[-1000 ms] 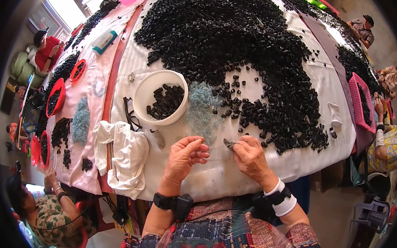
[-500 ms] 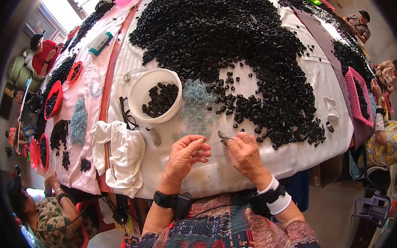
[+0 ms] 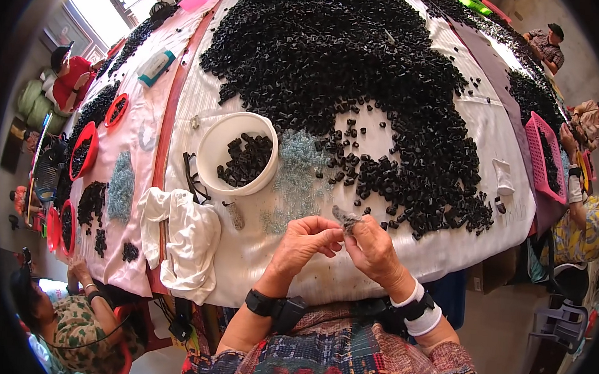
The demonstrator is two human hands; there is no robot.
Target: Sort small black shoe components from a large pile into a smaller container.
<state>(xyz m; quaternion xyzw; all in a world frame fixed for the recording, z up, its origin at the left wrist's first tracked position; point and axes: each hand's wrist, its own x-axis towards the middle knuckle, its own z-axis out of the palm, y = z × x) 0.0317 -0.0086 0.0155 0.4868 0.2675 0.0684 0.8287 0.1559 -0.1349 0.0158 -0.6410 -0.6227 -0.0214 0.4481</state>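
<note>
Grey scrap (image 3: pixel 345 218) at 11 o'clock on the curled right hand (image 3: pixel 376 250) looks light, soft, best pinched mid-length; gripped or worn, I cannot tell. Left hand (image 3: pixel 304 243) curls too, pinch unclear.

The small, soft-looking wad (image 3: pixel 344 217) was grey, the heaped small, hard-looking pieces (image 3: pixel 334 50) black, the loose pile of tiny glassy-looking bits (image 3: pixel 302 159) pale blue, the round plastic bowl (image 3: pixel 208 152) white, the fabric tablecloth (image 3: pixel 251 272) white with faint stripes, and the patchwork garment (image 3: pixel 345 352) red, navy and grey.
</note>
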